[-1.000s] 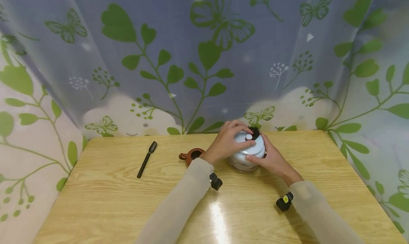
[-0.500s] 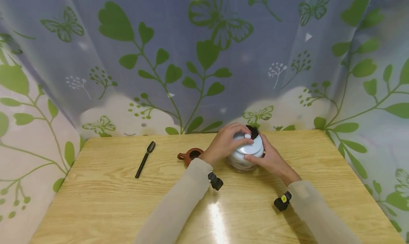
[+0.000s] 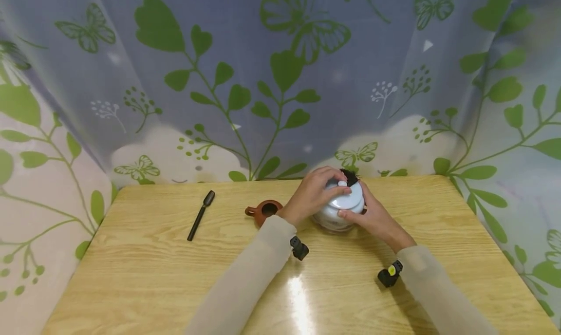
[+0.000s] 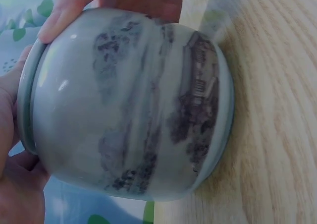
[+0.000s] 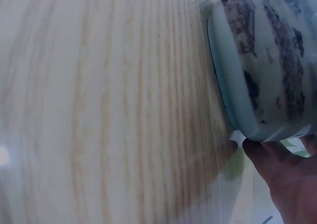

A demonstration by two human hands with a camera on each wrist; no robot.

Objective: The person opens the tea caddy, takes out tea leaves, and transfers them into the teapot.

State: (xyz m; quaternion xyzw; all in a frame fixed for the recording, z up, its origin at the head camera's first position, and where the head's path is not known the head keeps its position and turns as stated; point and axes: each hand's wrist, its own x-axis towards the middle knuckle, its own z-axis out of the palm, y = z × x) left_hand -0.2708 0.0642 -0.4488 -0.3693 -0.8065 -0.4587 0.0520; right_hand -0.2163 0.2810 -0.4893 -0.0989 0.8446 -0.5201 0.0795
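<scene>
A pale ceramic jar (image 4: pixel 129 105) painted with a dark landscape is at the right of the table, its base at the tabletop. My left hand (image 3: pixel 308 195) reaches over the jar's lid (image 3: pixel 345 202), thumb and fingers curled about its small round knob (image 3: pixel 342 183). On the far side of that lid is a black bristly tuft (image 3: pixel 351 176), partly hidden; I cannot tell what it belongs to. My right hand (image 3: pixel 380 224) grips the side of the jar, thumb at the near shoulder. In the right wrist view, some fingers (image 5: pixel 267 159) lie against the jar near its base.
Left of my left wrist stands a small brown clay teapot (image 3: pixel 257 212), open on top, partly behind the sleeve. Farther left lies a slim black tool (image 3: pixel 199 219) with a scoop-like end. A patterned curtain (image 3: pixel 280 130) hangs behind the wooden table (image 3: pixel 144 271).
</scene>
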